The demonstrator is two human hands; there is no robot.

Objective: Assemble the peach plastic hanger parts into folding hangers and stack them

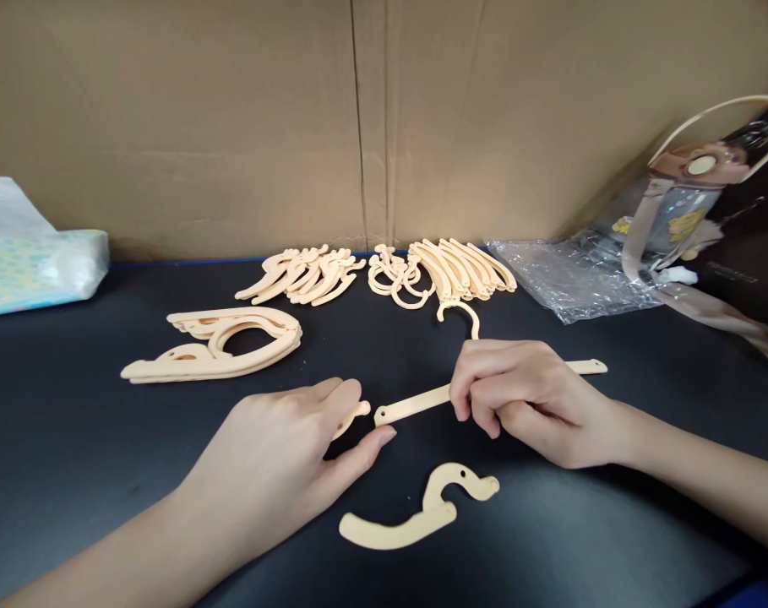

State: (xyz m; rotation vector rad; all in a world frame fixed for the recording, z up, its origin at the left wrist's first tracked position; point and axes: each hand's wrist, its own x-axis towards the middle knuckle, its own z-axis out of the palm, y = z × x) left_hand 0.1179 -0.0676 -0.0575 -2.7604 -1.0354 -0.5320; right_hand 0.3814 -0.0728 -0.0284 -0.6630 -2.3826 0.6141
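My right hand [536, 405] is closed around the middle of a cream plastic folding clothes hanger part, a flat straight bar [415, 404]. A hook [463, 312] rises above those fingers; where it meets the bar is hidden. My left hand [295, 447] pinches a small cream hanger piece [356, 413], mostly covered by the fingers. Its thumb tip lies just below the bar's left end, which has a hole. Nearer to me on the table rest a curved hanger arm [396, 532] and an S-shaped hanger piece [443, 490], overlapping at one end.
Folded hangers [257, 363] lie stacked at left. Farther back are piles of curved arms [307, 274], loose hooks [400, 279] and longer arms [463, 268]. A clear plastic bag [548, 274] and a strapped bottle [681, 211] sit right, a tissue pack [41, 266] left, before a cardboard wall [231, 127].
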